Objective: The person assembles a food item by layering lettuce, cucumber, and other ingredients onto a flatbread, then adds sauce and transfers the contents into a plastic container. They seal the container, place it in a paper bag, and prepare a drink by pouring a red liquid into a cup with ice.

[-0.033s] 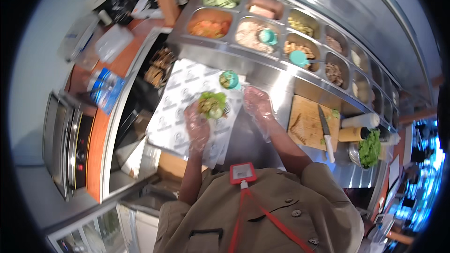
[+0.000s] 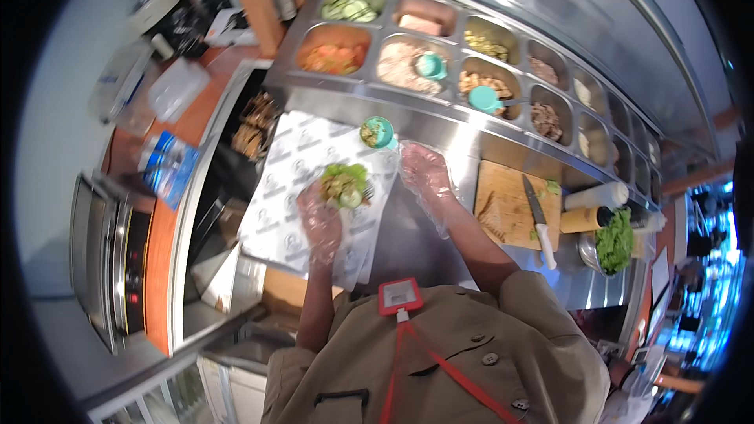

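My left hand [image 2: 320, 216], in a clear plastic glove, is closed around the left side of a green lettuce leaf [image 2: 357, 173] topped with chopped filling and pale cucumber slices [image 2: 349, 198]. What lies under the leaf is hidden. This food is over printed white wrapping paper [image 2: 271, 188]. My right hand [image 2: 425, 169], gloved too, grips the short handle of a teal measuring cup [image 2: 382, 132]. The cup is tilted, with its mouth in view and chopped greenish-brown food [image 2: 367, 136] at its left side. It is beyond the lettuce, apart from it, above the paper's far right edge.
Steel pans of fillings [image 2: 334, 55] line the back, two with teal scoops [image 2: 483, 99]. To the right are a wooden cutting board [image 2: 495, 188] with a knife [image 2: 538, 216], squeeze bottles [image 2: 591, 220] and a bowl of lettuce [image 2: 613, 243]. An oven [image 2: 118, 267] stands left.
The whole view has shifted slightly. The measuring cup is a little farther from the lettuce and shows more of its teal inside. Both hands keep their grips.
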### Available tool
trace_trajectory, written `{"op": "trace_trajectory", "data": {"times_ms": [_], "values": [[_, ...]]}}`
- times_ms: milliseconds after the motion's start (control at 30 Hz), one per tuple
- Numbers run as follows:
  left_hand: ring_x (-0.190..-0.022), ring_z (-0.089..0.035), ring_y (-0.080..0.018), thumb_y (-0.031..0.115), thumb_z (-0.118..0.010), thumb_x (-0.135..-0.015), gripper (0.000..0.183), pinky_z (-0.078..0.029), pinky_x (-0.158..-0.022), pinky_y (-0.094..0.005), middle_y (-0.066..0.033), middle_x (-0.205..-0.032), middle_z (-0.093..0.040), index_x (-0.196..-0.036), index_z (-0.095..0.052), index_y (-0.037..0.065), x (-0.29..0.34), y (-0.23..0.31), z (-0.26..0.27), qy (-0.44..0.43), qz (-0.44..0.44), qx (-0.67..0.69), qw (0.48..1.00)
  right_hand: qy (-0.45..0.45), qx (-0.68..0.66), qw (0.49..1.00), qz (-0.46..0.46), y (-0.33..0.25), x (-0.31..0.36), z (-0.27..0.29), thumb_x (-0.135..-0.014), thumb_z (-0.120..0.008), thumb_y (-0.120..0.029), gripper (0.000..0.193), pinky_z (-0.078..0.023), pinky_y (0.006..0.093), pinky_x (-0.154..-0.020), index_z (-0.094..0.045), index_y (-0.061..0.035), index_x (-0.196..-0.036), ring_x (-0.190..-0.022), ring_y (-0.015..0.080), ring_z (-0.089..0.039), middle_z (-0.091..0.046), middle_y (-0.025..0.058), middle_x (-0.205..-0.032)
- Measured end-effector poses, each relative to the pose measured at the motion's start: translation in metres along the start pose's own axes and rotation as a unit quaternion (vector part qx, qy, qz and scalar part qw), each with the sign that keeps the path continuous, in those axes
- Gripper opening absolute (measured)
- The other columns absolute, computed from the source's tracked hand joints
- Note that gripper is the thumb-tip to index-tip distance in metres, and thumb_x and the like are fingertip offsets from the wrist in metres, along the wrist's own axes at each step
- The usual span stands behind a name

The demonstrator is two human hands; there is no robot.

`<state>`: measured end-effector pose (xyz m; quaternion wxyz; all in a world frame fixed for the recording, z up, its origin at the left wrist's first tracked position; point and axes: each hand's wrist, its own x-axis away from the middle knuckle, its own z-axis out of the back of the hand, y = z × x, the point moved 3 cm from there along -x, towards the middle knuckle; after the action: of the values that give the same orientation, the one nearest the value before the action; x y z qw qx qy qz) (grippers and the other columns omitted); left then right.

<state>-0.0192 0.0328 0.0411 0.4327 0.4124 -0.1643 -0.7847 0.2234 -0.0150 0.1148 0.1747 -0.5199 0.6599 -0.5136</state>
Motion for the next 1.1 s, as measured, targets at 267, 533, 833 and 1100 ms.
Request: {"op": "trace_trajectory", "data": {"times_ms": [267,533,833,1100], "values": [[-0.093,-0.053,-0.0236,-0.002,-0.058,-0.083,0.053,-0.046,-0.074,-0.033,-0.0157,-0.128,-0.053,-0.136,-0.052,-0.002,0.004,-0.003,0.012,0.037,0.124,0.057,0.99,0.14,0.131,0.915,0.356,-0.185,-0.105,0.103,-0.101,-0.059,-0.021,0.02,-0.045,0.0269,-0.059,-0.07,-0.0044,-0.102,-0.069,0.0081,-0.056,-0.062,-0.0009,-0.077],[-0.09,-0.056,-0.0285,0.028,-0.056,-0.1,0.045,-0.046,-0.071,-0.0353,-0.0187,-0.13,-0.056,-0.133,-0.051,-0.002,-0.01,-0.004,0.031,0.03,0.021,-0.025,0.999,0.319,0.695,0.612,0.199,-0.257,-0.115,0.126,-0.09,-0.063,-0.038,0.037,-0.053,0.0434,-0.097,-0.073,-0.0094,-0.112,-0.114,0.0322,-0.066,-0.071,0.0142,-0.118],[-0.103,-0.061,-0.0282,0.023,-0.057,-0.098,0.038,-0.05,-0.08,-0.0367,-0.0176,-0.125,-0.062,-0.126,-0.057,-0.003,-0.014,0.021,0.051,0.02,0.047,0.044,0.998,0.372,0.769,0.495,-0.161,-0.322,0.099,0.331,-0.067,-0.085,-0.046,0.058,-0.056,0.0435,-0.087,-0.075,-0.009,-0.111,-0.104,0.0291,-0.07,-0.073,0.0151,-0.111],[-0.09,-0.066,-0.0153,0.007,-0.074,-0.087,0.028,-0.054,-0.073,-0.027,-0.0099,-0.114,-0.07,-0.115,-0.069,0.006,-0.001,0.162,-0.06,-0.278,0.028,0.281,0.918,0.242,0.769,0.584,-0.096,-0.309,0.136,0.38,-0.057,-0.086,-0.023,0.051,-0.055,0.0416,-0.083,-0.074,-0.0077,-0.104,-0.094,0.0332,-0.069,-0.073,0.0139,-0.1]]}}
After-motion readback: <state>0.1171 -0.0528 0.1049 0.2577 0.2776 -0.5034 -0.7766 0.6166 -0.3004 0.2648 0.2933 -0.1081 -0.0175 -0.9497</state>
